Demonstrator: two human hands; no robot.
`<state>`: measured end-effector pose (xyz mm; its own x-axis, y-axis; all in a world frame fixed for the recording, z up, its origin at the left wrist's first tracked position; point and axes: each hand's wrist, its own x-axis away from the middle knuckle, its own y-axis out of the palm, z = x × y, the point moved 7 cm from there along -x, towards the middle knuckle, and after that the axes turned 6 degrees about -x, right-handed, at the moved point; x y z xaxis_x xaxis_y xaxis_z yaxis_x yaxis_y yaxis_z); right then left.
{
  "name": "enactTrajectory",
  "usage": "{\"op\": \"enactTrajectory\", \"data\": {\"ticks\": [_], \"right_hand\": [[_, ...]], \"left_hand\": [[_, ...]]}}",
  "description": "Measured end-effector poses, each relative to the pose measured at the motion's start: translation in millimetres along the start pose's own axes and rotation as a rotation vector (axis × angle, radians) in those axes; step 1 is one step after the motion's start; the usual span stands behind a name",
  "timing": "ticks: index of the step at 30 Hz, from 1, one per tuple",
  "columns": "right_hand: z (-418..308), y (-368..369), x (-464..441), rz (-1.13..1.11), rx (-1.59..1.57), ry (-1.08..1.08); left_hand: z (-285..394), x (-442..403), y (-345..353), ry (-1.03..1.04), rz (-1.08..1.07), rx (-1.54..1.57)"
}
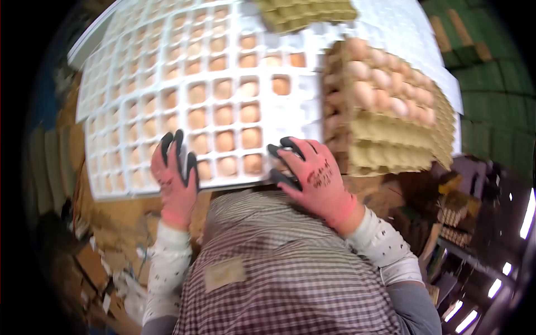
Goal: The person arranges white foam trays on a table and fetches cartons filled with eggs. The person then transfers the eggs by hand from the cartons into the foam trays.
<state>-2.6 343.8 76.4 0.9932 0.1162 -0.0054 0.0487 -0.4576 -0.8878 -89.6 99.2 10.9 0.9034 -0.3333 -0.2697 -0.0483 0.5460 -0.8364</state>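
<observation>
A white foam tray (290, 114) with rows of square cells lies before me, most of its cells holding brown eggs (224, 116). My right hand (318, 181), in a pink glove with black fingertips, curls its fingers and thumb around an egg (278, 163) at a cell near the front edge. Much of that egg is hidden by the fingers. In a matching glove, my left hand (176, 181) rests over the tray's front left, fingers apart, with no egg visible in it. Right of the tray stands a stack of pulp egg trays (391, 142), its top one partly filled with eggs (381, 78).
At the far side, more pulp trays (307, 12) lie on the white foam. Green stacked material (491, 106) stands to the right. A checked apron (279, 268) covers my front against the near edge. Scraps and a white plastic bag (133, 298) lie low on the left.
</observation>
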Motion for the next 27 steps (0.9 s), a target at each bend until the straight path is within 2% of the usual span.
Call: {"op": "enactTrajectory", "data": {"ticks": [3, 5, 7, 9, 11, 13, 14, 15, 17, 18, 19, 21, 22, 23, 25, 26, 27], "right_hand": [[22, -115, 14, 0.155, -0.201, 0.104], [78, -154, 22, 0.223, 0.08, 0.324], [121, -157, 29, 0.091, 0.454, 0.269], [138, -155, 20, 0.169, 0.434, 0.121], [160, -170, 27, 0.143, 0.33, 0.162], [221, -189, 67, 0.322, -0.634, 0.424], [225, -208, 84, 0.529, -1.062, 0.397], [245, -221, 103, 0.566, -1.146, 0.431], [289, -228, 128, 0.406, -1.144, 0.572], [300, -234, 129, 0.279, -0.857, 0.605], [299, -236, 120, 0.18, -0.491, 0.505], [289, -233, 104, 0.162, 0.062, 0.277], [286, -233, 96, 0.12, 0.114, 0.323], [288, -235, 95, 0.145, 0.168, 0.269], [291, -239, 90, 0.201, 0.274, 0.153], [294, -237, 90, 0.133, 0.243, 0.248], [292, -235, 92, 0.154, 0.246, 0.246]], "left_hand": [[73, -36, 8, 0.168, -0.01, 0.279], [146, -72, 10, 0.35, -0.011, 0.337], [225, -105, 22, 0.548, 0.039, 0.179], [282, -125, 48, 0.667, -0.022, -0.023], [308, -131, 77, 0.756, -0.157, -0.244], [306, -147, 81, 0.716, -0.252, -0.128], [297, -156, 73, 0.514, -0.376, 0.174], [285, -160, 73, 0.297, -0.49, 0.471], [266, -174, 77, 0.029, -0.501, 1.047], [269, -176, 72, 0.034, -0.411, 0.886], [271, -179, 77, 0.089, -0.451, 0.928], [323, -157, 79, 0.332, -0.461, 0.211], [340, -147, 88, 0.408, -0.378, -0.218], [354, -139, 91, 0.517, -0.287, -0.352], [363, -136, 83, 0.616, -0.21, -0.195], [366, -139, 81, 0.589, -0.215, -0.104], [373, -142, 79, 0.564, -0.223, -0.009]]}}
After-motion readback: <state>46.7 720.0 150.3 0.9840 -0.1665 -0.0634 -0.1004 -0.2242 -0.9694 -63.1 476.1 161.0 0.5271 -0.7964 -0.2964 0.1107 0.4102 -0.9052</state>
